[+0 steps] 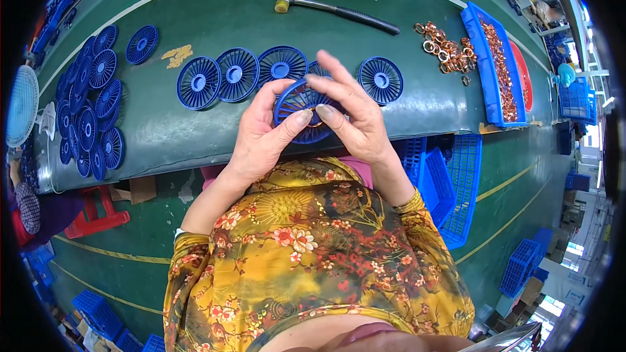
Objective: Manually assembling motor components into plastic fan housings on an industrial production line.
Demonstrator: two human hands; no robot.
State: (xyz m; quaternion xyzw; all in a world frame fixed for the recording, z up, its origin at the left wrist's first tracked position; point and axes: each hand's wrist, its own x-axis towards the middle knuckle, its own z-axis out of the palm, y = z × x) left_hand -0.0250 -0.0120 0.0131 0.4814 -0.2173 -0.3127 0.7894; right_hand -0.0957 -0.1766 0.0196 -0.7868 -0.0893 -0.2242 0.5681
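A round blue plastic disc with spokes (284,105) is held up at the table's front edge, in front of my chest. My left hand (264,130) grips it by its left rim, with the thumb laid over its face. From the right, my right hand (357,120) is closed on the same disc, thumb near its middle and one finger raised. Between the thumbs shows a bit of a copper-coloured ring (312,116), mostly hidden. Behind the hands, similar blue discs (199,83) lie in a row, one partly covered by my fingers; another disc (381,81) lies to the right.
A mallet (339,10) with a yellow head lies at the back. Loose copper rings (447,49) are heaped beside a blue tray (486,72) of more rings. Many blue discs (88,127) are piled at left. Blue crates (463,189) stand below the table, right.
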